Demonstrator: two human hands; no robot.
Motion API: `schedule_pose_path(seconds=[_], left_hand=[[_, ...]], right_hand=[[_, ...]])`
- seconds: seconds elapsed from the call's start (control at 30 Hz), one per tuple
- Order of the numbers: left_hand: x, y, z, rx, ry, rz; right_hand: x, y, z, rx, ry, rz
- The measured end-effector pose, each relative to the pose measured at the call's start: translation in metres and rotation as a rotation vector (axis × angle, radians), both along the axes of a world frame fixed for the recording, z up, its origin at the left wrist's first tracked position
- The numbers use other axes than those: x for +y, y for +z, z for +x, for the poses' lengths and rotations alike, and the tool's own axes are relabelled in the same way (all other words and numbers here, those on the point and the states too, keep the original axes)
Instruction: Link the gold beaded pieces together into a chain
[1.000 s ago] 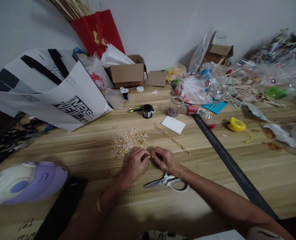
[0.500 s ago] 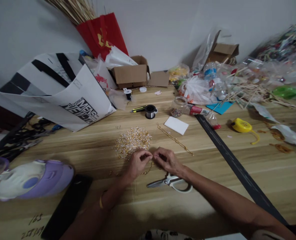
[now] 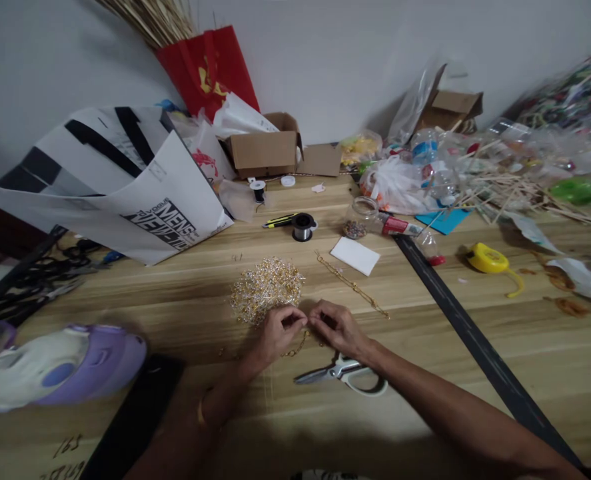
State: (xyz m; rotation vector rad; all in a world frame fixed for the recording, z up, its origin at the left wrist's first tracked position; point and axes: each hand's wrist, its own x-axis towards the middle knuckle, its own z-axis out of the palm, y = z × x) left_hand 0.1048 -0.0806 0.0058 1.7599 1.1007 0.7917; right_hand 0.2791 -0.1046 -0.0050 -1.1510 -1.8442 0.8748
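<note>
My left hand (image 3: pixel 281 330) is closed in a pinch, its fingertips almost meeting those of my right hand (image 3: pixel 336 325), which pinches too. What they hold between them is too small to make out. A short gold chain (image 3: pixel 299 345) hangs or lies just below my left fingertips. Behind my left hand is a pile of gold and clear beads (image 3: pixel 266 287). A longer gold chain (image 3: pixel 354 287) lies on the wooden table (image 3: pixel 190 313) beyond my right hand. White-handled scissors (image 3: pixel 342 375) rest just in front of my right hand.
Behind the beads stand a wire spool (image 3: pixel 302 227) and a jar of beads (image 3: pixel 360 217), with a white card (image 3: pixel 355 255) nearby. A yellow tape measure (image 3: pixel 488 258) lies right. At left are a white bag (image 3: pixel 175 200), a purple pouch (image 3: pixel 98 363) and a dark phone-like slab (image 3: pixel 135 417).
The view has shifted slightly, so everything appears a little displaced. Both hands keep their pinches close together, with no clear movement over the table.
</note>
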Motion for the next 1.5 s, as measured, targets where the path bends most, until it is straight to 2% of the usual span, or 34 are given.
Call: schedule_pose_path(seconds=[0.33, 1.0, 1.5], left_hand=[[0.0040, -0.0059, -0.0010, -0.052, 0.030, -0.114], [0.0043, -0.0083, -0.0024, -0.106, 0.063, -0.140], [0.0041, -0.0082, -0.0021, -0.129, 0.054, -0.162]], right_hand=[[0.0013, 0.0010, 0.0005, -0.001, -0.033, -0.007], [-0.0026, -0.0026, -0.0012, -0.053, -0.034, 0.117], [-0.0040, -0.0001, -0.0007, -0.062, -0.018, 0.100]])
